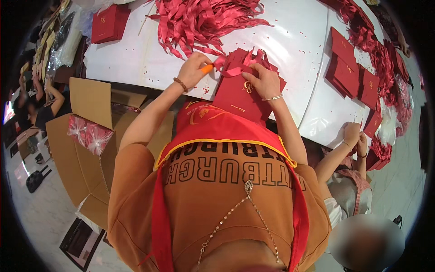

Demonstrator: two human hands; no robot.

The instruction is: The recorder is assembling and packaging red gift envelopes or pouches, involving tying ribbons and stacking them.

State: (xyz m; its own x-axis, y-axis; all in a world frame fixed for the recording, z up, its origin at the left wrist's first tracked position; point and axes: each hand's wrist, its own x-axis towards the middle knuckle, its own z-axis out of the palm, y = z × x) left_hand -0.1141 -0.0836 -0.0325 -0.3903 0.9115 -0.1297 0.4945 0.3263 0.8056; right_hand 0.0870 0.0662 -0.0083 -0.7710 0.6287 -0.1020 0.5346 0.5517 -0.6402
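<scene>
A stack of red paper gift bags [231,95] with gold print lies at the table's edge in front of me. My left hand [194,71] is at the stack's upper left, closed round a slim orange tool [206,69]; its exact kind is unclear. A red ribbon [233,72] runs from beside the tool across the top of the bags. My right hand [265,81] rests over the upper right of the stack, thumb and fingers pinched on the ribbon at the bag's top. Its fingertips are partly hidden.
A heap of loose red ribbons [195,22] lies beyond my hands on the white table [290,27]. More bags [110,23] stand far left. An open cardboard box [68,149] is left of me. At right, a co-worker's hands [353,138] are near other red bags [343,75].
</scene>
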